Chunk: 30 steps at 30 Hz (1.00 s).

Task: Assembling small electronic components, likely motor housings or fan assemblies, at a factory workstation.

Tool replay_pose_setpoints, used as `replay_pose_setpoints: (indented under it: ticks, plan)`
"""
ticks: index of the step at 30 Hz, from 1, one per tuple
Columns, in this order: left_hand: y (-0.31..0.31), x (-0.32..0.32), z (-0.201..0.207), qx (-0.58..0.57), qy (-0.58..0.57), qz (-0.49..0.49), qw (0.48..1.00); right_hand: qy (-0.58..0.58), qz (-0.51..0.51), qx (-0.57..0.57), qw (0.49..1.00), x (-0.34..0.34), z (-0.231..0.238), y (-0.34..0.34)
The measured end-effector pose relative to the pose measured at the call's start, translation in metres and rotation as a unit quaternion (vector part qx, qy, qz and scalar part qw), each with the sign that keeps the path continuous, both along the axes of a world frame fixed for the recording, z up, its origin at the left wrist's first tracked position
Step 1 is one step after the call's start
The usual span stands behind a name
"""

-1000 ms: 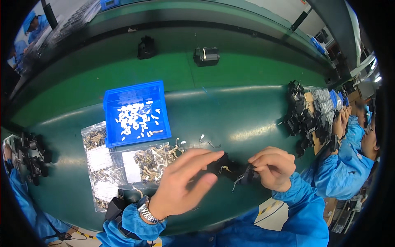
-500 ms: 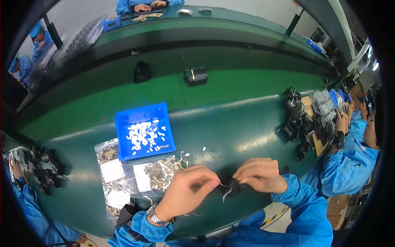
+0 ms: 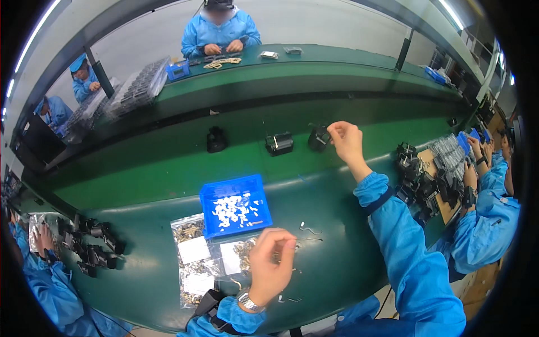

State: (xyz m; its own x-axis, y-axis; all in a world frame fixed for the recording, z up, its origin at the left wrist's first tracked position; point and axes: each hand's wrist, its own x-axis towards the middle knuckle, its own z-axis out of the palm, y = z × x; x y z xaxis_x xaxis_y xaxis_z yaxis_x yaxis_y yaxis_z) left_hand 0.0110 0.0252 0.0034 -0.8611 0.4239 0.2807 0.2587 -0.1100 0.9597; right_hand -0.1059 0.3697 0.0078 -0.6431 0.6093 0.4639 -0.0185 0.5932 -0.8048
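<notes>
My left hand (image 3: 272, 263), with a metal watch on its wrist, is closed over the near bench (image 3: 337, 224). Thumb and forefinger pinch a thin dark wire (image 3: 310, 240) that points right. My right hand (image 3: 346, 140) reaches out to the green belt strip, its fingers closed at the edge of a small black plastic housing (image 3: 319, 138). Left of that sit another black housing (image 3: 279, 144) and a dark part (image 3: 215, 140). A short wire with a white connector (image 3: 309, 229) lies on the bench, right of a blue bin (image 3: 264, 194) of small white pieces.
Clear bags of small brass-coloured parts (image 3: 191, 230) lie beside the bin. Black housings pile up at right (image 3: 415, 180) and left (image 3: 92, 241). Co-workers in blue sit on both sides; another person (image 3: 222, 33) works across the belt. A ledge (image 3: 314, 70) runs behind the belt.
My right hand has moved from beside the left hand out to the belt, carrying the black housing. My left hand stays over the bench with the wire. The view has tilted upward.
</notes>
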Motion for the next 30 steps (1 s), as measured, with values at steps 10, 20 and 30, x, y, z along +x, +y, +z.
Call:
replay_pose_setpoints:
  ticks: [10, 20, 30]
  plan:
    - [-0.003, 0.003, 0.004, 0.003, -0.013, -0.004, 1.000, -0.052, 0.016, -0.099, 0.994, -0.001, 0.018, -0.010]
    - [-0.005, 0.006, 0.010, -0.020, -0.101, -0.032, 0.994, -0.071, 0.184, 0.062, 0.978, 0.068, 0.033, -0.063]
    - [0.001, 0.008, 0.007, -0.049, -0.080, -0.051, 0.994, -0.163, 0.181, 0.203, 0.948, 0.001, -0.017, -0.107]
